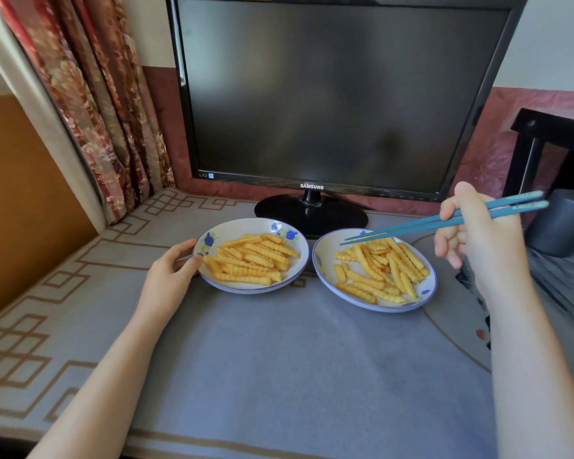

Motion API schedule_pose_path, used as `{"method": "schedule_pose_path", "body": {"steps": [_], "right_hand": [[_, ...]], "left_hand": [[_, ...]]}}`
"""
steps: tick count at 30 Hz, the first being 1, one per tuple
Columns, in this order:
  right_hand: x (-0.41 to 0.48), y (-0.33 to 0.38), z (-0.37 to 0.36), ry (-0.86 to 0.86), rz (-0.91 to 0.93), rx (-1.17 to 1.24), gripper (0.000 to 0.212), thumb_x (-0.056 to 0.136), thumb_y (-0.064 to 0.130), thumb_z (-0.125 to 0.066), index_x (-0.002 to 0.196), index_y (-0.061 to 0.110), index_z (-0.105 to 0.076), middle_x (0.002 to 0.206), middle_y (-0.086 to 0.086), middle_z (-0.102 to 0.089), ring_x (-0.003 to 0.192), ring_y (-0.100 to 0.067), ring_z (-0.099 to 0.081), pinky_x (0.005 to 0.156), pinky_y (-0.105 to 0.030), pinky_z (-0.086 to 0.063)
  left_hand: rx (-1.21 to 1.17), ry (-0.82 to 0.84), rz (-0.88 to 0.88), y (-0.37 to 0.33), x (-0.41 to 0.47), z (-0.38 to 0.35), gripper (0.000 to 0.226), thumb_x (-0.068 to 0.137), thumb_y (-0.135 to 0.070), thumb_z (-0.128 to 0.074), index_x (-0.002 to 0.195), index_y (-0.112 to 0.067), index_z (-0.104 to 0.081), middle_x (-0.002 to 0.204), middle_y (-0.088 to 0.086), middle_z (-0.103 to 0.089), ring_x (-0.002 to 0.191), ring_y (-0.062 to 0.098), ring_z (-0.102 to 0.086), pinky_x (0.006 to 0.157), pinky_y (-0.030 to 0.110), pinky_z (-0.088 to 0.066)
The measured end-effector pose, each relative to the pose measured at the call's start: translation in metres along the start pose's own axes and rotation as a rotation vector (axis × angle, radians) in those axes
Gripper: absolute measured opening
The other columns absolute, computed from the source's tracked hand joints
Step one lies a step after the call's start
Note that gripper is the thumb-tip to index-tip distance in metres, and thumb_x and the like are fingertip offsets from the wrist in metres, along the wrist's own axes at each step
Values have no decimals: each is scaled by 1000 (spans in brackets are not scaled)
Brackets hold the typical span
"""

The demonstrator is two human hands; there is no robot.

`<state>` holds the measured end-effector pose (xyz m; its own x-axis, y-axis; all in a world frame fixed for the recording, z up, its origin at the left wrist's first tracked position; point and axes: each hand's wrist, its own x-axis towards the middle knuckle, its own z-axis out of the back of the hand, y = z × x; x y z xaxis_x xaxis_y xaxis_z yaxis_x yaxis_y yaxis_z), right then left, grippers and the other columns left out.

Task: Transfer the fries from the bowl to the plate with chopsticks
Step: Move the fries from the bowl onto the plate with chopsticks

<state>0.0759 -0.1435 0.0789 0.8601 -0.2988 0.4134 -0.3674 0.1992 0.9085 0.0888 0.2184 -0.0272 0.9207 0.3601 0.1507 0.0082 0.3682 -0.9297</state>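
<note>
Right fingers (448,210): curled round the upper part of the blue chopsticks (444,223), pinching the pair; thumb raised on top.
Chopstick tips: close together, nothing seen between them; held above the far rim of the right dish (325,260).
Left fingers (183,250): thumb and fingertips pinching the near-left rim of the left dish (239,226), steadying it.
Right hand (478,233): held high and to the right of the dishes, wrist bent, forearm coming in from the lower right.
Left hand (169,276): low on the bench (279,359), forearm stretched in from the lower left.
Fries: crinkle-cut, one heap in the left dish (249,260), another spread across the right dish (378,270); both about equally filled.
Dishes: alike in shape, just beside each other in front of the monitor (345,94); which serves as bowl and which as plate cannot be told.
Step in hand: judged mid-task, between carries, tips unloaded.
Next move: calls for parting the tips, lowering onto one loose fry, closing across its ridges, then a level lift over the neighbouring rims.
</note>
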Motion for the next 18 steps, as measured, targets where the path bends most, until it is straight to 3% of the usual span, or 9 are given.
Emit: {"method": "schedule_pose_path", "body": {"steps": [18], "right_hand": [[-2, 12, 14, 49, -20, -102, 39, 98, 30, -43, 65, 10, -50, 38, -12, -48, 25, -19, -31, 33, -16, -24]], "left_hand": [[-6, 0, -1, 1, 1, 0, 29, 91, -16, -58, 118, -25, -61, 111, 1, -67, 101, 20, -64, 99, 41, -47]]}}
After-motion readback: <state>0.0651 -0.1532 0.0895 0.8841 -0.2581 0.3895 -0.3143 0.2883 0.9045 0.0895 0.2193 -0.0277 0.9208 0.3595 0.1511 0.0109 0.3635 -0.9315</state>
